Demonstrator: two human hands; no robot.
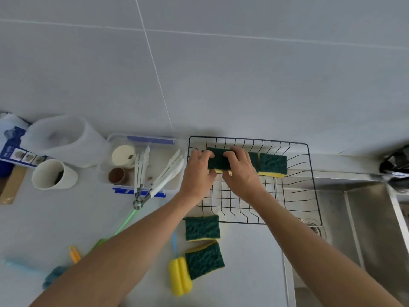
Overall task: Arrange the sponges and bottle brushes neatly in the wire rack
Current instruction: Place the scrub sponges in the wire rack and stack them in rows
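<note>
A black wire rack (312,182) sits at the counter's back, partly over the sink. My left hand (198,171) and my right hand (240,173) both grip a green-and-yellow sponge (218,161) at the rack's back left. Two more sponges stand in the rack to its right; the far one (273,163) shows fully. On the counter in front lie two sponges (202,228) (204,260). A bottle brush with a yellow foam head (178,276) and a blue handle lies beside them. Other brushes, green (126,221), orange (74,254) and blue (53,276), show past my left arm.
A clear tray (104,173) holds white tongs (168,173) and small cups. A white cup (53,175), a clear jug (66,140) and a blue packet (11,142) stand at the left. The steel sink (365,218) lies to the right. A grey tiled wall rises behind.
</note>
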